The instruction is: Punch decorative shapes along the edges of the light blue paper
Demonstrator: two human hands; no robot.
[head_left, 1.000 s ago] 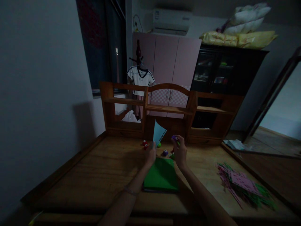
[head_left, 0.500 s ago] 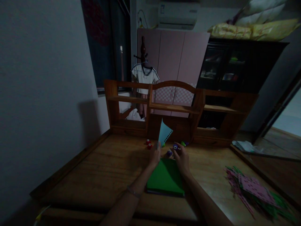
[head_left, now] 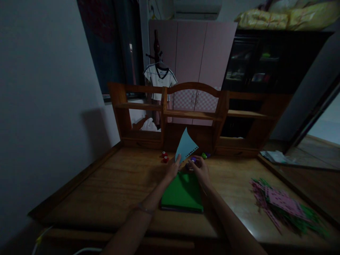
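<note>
My left hand (head_left: 173,168) pinches a blue hole-punched sheet (head_left: 186,145), my right hand (head_left: 201,171) a purple toy (head_left: 193,160). Light pressure should prevent creasing.

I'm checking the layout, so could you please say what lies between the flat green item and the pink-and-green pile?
In the head view, the right forearm, then bare wooden tabletop up to the pile.

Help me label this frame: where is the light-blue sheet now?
In the head view, the light-blue sheet is slightly right of centre, held in the left hand, right of the two red toys.
</note>
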